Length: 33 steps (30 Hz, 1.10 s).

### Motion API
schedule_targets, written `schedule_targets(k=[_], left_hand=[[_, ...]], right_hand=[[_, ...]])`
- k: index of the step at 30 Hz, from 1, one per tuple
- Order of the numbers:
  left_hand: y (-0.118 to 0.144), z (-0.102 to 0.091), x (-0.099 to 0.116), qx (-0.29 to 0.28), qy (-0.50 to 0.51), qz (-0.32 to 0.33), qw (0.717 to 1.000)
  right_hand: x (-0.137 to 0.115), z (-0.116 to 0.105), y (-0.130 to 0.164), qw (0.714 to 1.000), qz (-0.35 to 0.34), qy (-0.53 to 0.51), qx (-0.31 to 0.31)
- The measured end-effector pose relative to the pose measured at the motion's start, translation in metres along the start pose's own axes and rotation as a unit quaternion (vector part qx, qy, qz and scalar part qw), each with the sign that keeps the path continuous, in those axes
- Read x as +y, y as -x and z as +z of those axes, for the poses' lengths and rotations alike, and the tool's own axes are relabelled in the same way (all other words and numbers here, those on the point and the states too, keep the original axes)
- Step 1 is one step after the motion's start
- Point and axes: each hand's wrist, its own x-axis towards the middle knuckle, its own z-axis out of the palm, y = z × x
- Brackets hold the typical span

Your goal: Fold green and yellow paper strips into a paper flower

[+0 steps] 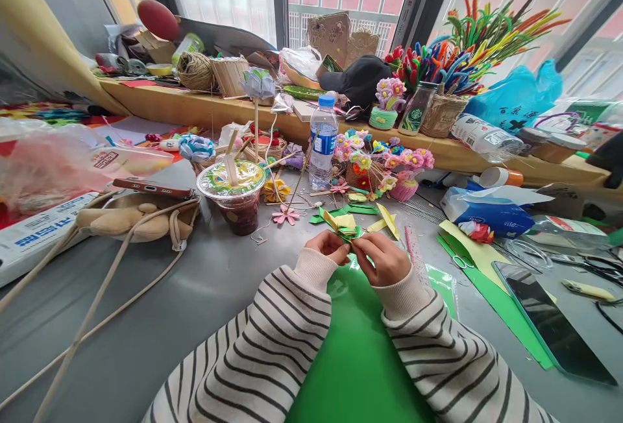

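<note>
Between my two hands is a small folded paper piece (346,231) in green and yellow, held above a large green sheet (357,345). My left hand (327,248) pinches its left side, and my right hand (382,257) grips the right side with closed fingers. The fingertips hide part of the folds. Just beyond lie yellow paper strips (388,220) and green paper strips (363,209). A pink ruler (411,244) rests to the right of my right hand.
A lidded drink cup (236,205) and a water bottle (324,144) stand beyond my hands. On the right are a dark phone (549,319), scissors (594,264) and a blue tissue pack (487,212). A beige bag (131,222) with long straps lies left. Craft flowers (360,157) line the back.
</note>
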Motion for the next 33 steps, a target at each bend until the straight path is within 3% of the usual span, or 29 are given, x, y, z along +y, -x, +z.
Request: schedule_targets(k=[4,11,20,28,33], left_hand=[[-0.004,-0.002,-0.006,-0.003,-0.002,-0.007,1.000],[-0.006,-0.002,-0.009,-0.002,-0.005,0.019,1.000],[-0.003,-0.002,-0.007,-0.020,-0.008,0.010,1.000],[-0.006,-0.005,-0.007,-0.045,0.004,-0.032,0.998],[-0.006,-0.008,-0.002,-0.077,0.030,-0.093,0.992]], right_hand=[[0.004,0.000,0.001,1.000,-0.007,-0.011,-0.018],[-0.010,0.007,-0.002,0.996,0.065,0.060,0.015],[0.001,0.003,0.001,0.998,-0.017,0.061,-0.017],[0.003,0.004,0.002,0.998,-0.020,0.053,-0.040],[0.005,-0.003,0.000,0.999,-0.007,-0.002,-0.054]])
